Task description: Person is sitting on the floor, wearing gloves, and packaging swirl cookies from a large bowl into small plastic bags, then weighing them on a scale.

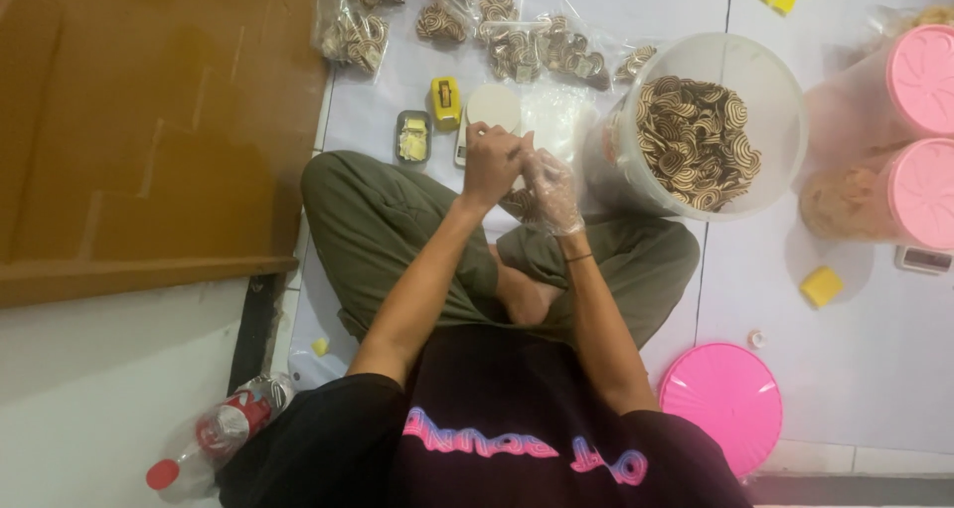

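I sit cross-legged on a white tiled floor. My left hand (490, 162) is bare and curled closed, meeting my right hand (550, 190), which wears a clear plastic glove. Both hands pinch a small clear plastic bag (521, 198) with spiral-patterned biscuits in it, just above my knees; the bag is mostly hidden behind the fingers. Right of the hands stands a big clear tub (775, 90) full of the same brown-and-cream spiral biscuits (696, 140). In front of the hands lie a small white scale (491, 107) and a heap of empty clear bags (556, 115).
Filled biscuit bags (517, 46) lie in a row at the far side. A yellow tool (445, 102) and a small tray (412, 138) sit near the scale. Two pink-lidded jars (919, 130) stand right, a loose pink lid (721, 405) near my hip, a wooden door (149, 120) left, a bottle (214, 438).
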